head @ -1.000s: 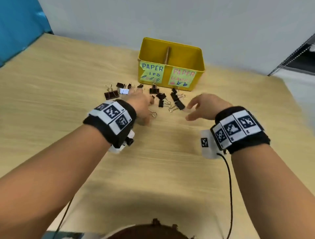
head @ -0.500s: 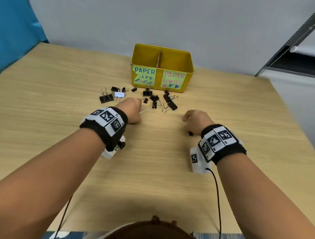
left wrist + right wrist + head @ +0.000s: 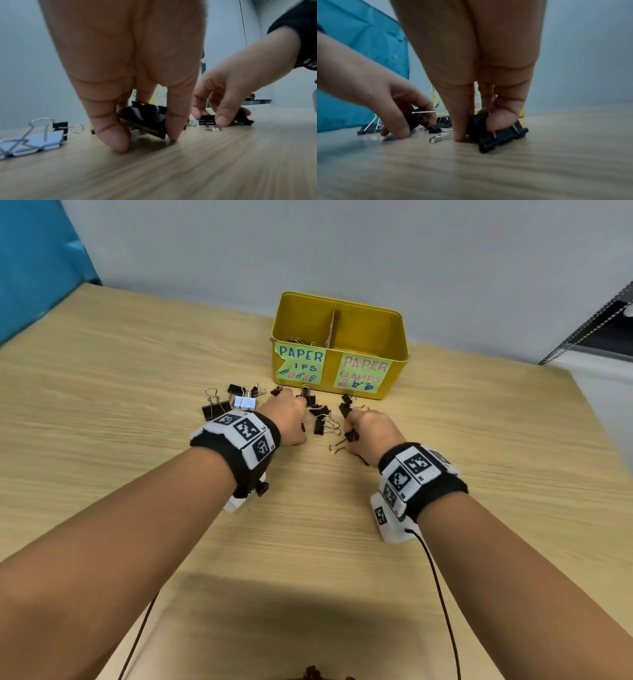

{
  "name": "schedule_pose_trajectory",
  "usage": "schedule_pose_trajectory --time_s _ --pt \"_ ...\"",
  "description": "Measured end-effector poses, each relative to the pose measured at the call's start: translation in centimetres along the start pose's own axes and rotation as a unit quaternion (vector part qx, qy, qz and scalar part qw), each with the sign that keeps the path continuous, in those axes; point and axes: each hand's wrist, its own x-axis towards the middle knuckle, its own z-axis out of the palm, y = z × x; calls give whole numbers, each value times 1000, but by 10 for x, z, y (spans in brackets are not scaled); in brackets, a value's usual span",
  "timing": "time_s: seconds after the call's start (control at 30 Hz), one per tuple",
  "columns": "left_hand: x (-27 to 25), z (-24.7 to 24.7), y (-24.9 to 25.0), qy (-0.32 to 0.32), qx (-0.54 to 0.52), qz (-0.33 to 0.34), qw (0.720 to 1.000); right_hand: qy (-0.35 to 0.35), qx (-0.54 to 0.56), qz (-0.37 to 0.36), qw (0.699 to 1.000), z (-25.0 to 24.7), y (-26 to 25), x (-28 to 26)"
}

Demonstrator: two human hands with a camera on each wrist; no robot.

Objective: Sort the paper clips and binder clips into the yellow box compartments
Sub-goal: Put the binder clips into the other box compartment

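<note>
The yellow box [image 3: 371, 335] stands at the table's far side, divided by a card wall. Its left label reads paper clips, its right label paper clamps. Paper clips [image 3: 297, 339] lie in the left compartment. Several black binder clips [image 3: 320, 419] are scattered in front of the box. My left hand [image 3: 301, 419] pinches a black binder clip [image 3: 145, 119] between thumb and finger, fingertips on the table. My right hand [image 3: 356, 429] pinches another black binder clip [image 3: 501, 134] that lies on the table.
A white binder clip [image 3: 245, 402] and a larger black one [image 3: 216, 409] lie to the left of my left hand. The wooden table [image 3: 102, 405] stretches wide on both sides. A blue cloth [image 3: 34, 261] hangs at the far left, a wire rack [image 3: 596, 326] at the far right.
Both hands have moved forward into the clip pile. The right hand came up from nearer me and now pinches a clip. The left hand has closed on a clip.
</note>
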Motion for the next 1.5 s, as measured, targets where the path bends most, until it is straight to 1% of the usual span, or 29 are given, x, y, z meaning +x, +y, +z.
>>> schedule_pose_trajectory --time_s 0.1,0.23,0.37,0.47,0.57,0.63,0.7,0.73,0.77,0.87,0.9,0.97,1.0,1.07,1.1,1.13,1.17,1.2,1.23,1.27,1.3,1.37,1.4,1.47,1.5 --pt "3 0 0 20 -4 19 1000 -14 -5 -12 1000 -1 4 -3" --pt "4 -1 -1 14 -3 26 1000 -33 -25 -17 999 -4 5 -3" --pt "1 0 -3 9 -5 35 999 -8 -4 -18 1000 -8 2 -8" --pt "-1 -1 -8 9 -33 41 999 37 73 -26 996 -28 -7 -13" --pt "-6 -11 -8 33 -95 36 994 119 166 -44 978 -65 -17 -7" --pt "-10 -24 -4 70 -145 45 986 197 191 -54 960 -89 -20 10" --pt "-12 -39 2 122 -194 62 972 274 171 -55 945 -107 -19 32" --pt "-11 -47 6 148 -211 71 964 294 163 -55 940 -112 -17 43" --pt "-9 -54 9 168 -224 78 957 296 162 -54 940 -113 -15 52" --pt "4 -76 24 204 -246 95 943 240 158 -57 956 -107 -7 68" --pt "10 -82 30 219 -243 99 940 236 153 -49 958 -103 -3 69" --pt "22 -93 42 251 -222 107 936 271 162 -26 948 -96 5 65" --pt "29 -97 47 255 -208 112 938 294 180 -9 939 -92 8 60" --pt "41 -98 54 224 -167 122 952 326 217 11 920 -78 12 45" --pt "44 -97 54 200 -142 123 962 334 223 5 916 -69 12 37" --pt "43 -94 54 191 -126 124 966 338 219 -9 915 -59 13 28" --pt "39 -89 52 203 -130 120 963 338 210 -26 917 -51 13 20" --pt "33 -82 48 236 -149 117 953 326 200 -37 923 -44 13 16" --pt "27 -73 43 274 -172 116 939 295 182 -39 937 -38 14 13" --pt "21 -61 37 299 -187 121 928 247 158 -35 955 -32 15 13" --pt "16 -48 31 292 -193 128 928 185 131 -31 973 -25 15 15" --pt "10 -23 18 215 -160 128 955 65 77 -23 995 -15 13 21" --pt "10 -13 12 167 -128 115 971 22 44 -18 999 -11 9 24" --pt "15 0 6 79 -46 83 992 -19 -30 -9 999 -7 4 32" --pt "17 3 5 53 -9 73 996 -29 -59 -7 998 -6 1 35"
